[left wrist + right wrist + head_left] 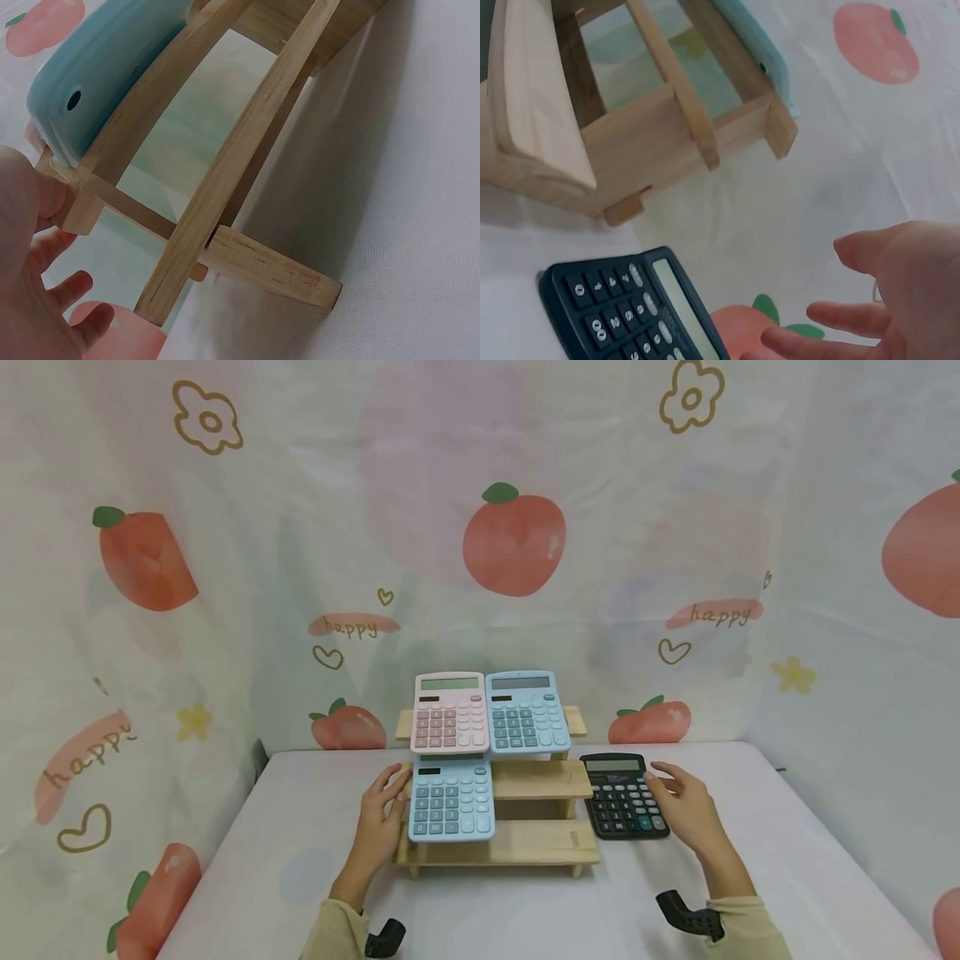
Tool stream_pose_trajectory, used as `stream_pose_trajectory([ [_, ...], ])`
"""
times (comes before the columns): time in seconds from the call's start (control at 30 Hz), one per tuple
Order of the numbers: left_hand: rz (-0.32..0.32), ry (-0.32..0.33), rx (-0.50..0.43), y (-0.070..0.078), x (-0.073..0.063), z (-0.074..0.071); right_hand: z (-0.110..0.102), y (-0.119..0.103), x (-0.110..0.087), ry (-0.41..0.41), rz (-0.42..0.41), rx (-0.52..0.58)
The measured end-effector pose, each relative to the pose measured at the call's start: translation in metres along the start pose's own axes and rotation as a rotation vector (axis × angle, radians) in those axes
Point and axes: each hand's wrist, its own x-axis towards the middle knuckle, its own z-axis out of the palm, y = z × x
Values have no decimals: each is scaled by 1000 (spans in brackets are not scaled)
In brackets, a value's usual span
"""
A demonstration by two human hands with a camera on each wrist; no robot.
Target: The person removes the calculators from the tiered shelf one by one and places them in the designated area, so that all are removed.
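Observation:
A three-step wooden display rack stands on the white table. My left hand is at its left side; in the left wrist view the thumb and forefinger pinch the end of a wooden step, the other fingers spread below. A blue calculator leans on the rack beside that hand. Above it, on the top step, a pink calculator and another blue calculator stand side by side. My right hand, fingers loosely extended, hovers by the right edge of a black calculator lying right of the rack.
A pale cloth backdrop printed with peaches rises behind and beside the table. Black wrist mounts sit at both sleeves. The black calculator lies close to the rack's right side.

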Motion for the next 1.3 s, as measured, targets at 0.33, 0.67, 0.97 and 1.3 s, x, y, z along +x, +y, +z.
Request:
stream_pose_trajectory([
  [0.33, -15, -9, 4, 2, -1, -1, 2, -20, -9, 1, -112, 136],
  [0.67, -24, -9, -10, -2, -1, 0, 14, -33, -15, -9, -190, 201],
  [0.97, -16, -1, -15, -3, 2, 0, 26, -46, -15, -40, -289, 241],
  [1.3, -11, -3, -1, 1, 1, 0, 42, -64, -24, -83, -366, 281],
])
